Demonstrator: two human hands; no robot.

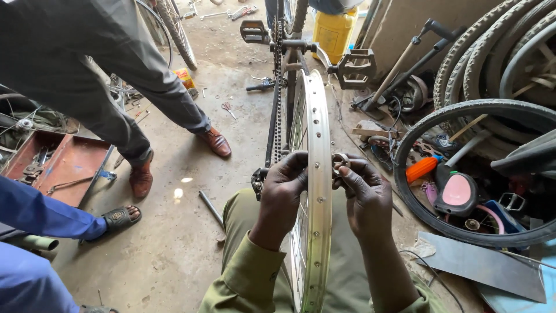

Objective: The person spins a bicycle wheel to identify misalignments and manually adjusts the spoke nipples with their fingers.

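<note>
A bare silver bicycle wheel rim stands upright between my knees, mounted in an upturned bicycle frame with its chain and black pedals. My left hand grips the rim's left side near its middle. My right hand presses against the right side and pinches a small metal ring-shaped tool at the rim's edge.
A person in dark trousers and brown shoes stands at the left. Another person in blue with a sandal sits nearer. A red tool tray lies left. Tyres and clutter fill the right; a yellow jerrycan stands behind.
</note>
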